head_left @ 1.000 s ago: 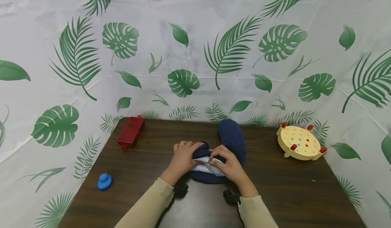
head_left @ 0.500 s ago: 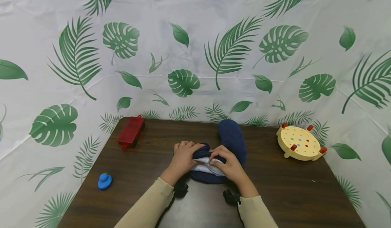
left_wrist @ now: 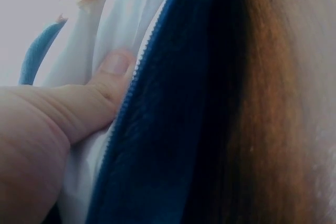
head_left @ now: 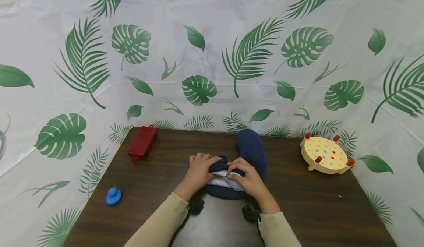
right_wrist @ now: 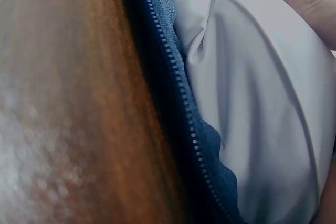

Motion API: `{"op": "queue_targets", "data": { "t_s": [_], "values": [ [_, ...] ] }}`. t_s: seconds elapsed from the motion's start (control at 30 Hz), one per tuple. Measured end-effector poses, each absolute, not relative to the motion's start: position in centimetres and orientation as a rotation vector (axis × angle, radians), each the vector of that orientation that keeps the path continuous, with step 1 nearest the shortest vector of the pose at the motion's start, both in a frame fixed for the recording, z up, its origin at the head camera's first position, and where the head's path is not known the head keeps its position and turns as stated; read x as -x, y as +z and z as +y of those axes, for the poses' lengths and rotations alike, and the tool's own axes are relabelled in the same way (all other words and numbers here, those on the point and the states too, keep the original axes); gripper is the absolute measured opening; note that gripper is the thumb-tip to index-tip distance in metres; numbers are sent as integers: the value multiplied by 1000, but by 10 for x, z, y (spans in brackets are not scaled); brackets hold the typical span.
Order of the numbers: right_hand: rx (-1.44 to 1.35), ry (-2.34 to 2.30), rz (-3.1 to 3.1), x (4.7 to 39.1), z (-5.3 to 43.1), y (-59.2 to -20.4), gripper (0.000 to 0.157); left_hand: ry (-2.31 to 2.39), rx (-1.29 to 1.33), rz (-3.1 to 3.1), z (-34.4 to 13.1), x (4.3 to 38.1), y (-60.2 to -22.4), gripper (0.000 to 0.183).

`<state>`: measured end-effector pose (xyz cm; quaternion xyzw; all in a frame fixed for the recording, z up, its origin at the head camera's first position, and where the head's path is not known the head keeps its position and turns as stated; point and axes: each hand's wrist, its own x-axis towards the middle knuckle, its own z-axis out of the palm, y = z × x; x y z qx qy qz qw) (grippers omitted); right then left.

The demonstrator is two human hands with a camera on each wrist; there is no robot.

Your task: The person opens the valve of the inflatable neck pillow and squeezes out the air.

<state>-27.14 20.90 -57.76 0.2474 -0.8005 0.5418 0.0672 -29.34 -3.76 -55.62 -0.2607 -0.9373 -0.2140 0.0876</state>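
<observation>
A navy neck pillow (head_left: pixel 253 149) lies curved at the middle of the table, its zipped cover gaping along the near side. White inner lining (head_left: pixel 223 182) shows through the gap, and zipper teeth run along the cover's edge in both wrist views. My left hand (head_left: pixel 198 171) grips the pillow's left end, with its thumb (left_wrist: pixel 113 66) against the white fabric beside the teeth. On the right, my right hand (head_left: pixel 246 175) pinches the cover's upper edge at a small metallic bit, perhaps the zipper pull. The fingertips under the folds are hidden.
A red toy cart (head_left: pixel 142 143) stands at the back left of the brown table (head_left: pixel 185 140). Nearer on the left sits a small blue knobbed piece (head_left: pixel 113 196). At the right edge lies a round yellow pegged toy (head_left: pixel 327 154). A leaf-patterned sheet (head_left: pixel 205 55) hangs behind.
</observation>
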Motion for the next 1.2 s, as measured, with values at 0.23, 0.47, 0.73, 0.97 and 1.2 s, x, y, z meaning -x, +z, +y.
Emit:
{"op": "queue_targets", "data": {
  "t_s": [0.23, 0.47, 0.73, 0.97, 1.2],
  "values": [
    [-758, 1631, -2411, 271, 209, -581, 16, -661, 777, -2810, -38, 292, -557, 62],
    [-748, 1624, -2443, 270, 209, -580, 16, -672, 781, -2806, -38, 293, -559, 60],
    [-753, 1605, -2445, 271, 209, -581, 15, -674, 788, -2802, -38, 293, -559, 58],
    [-769, 1587, -2441, 272, 209, -582, 14, -688, 793, -2795, -37, 294, -560, 56],
    [-782, 1574, -2436, 272, 209, -583, 15, -684, 800, -2791, -37, 295, -562, 53]
  ]
}}
